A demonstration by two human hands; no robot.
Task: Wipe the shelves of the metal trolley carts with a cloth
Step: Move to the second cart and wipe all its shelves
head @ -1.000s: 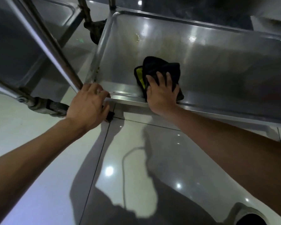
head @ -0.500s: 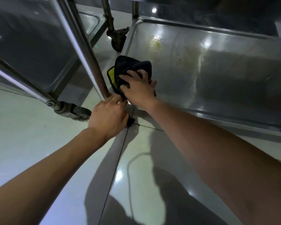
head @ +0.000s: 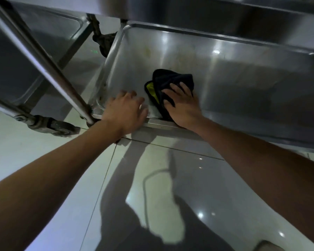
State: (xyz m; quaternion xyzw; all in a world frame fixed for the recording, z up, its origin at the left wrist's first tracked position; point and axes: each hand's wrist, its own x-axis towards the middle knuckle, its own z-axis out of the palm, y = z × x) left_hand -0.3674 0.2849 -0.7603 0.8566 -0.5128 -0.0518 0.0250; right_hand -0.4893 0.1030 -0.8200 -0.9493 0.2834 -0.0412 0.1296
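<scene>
A black cloth (head: 172,78) with a yellow inner side lies crumpled on the bottom steel shelf (head: 234,69) of the metal trolley, near its front left. My right hand (head: 181,104) presses flat on the cloth, fingers spread across it. My left hand (head: 125,109) sits on the shelf's front rim (head: 158,125) just right of the corner leg (head: 49,69), its fingers bent over the rim; it looks blurred. Pale stains show on the shelf further back.
A second trolley's shelf (head: 34,57) stands to the left with a caster wheel (head: 58,126) on the glossy tiled floor (head: 152,196). Another caster (head: 105,42) sits behind the shelf corner. An upper shelf (head: 225,13) overhangs the one I am wiping.
The cloth and my right hand slid from the front left corner to the right and slightly further in. My left hand moved from the leg's base onto the front rim.
</scene>
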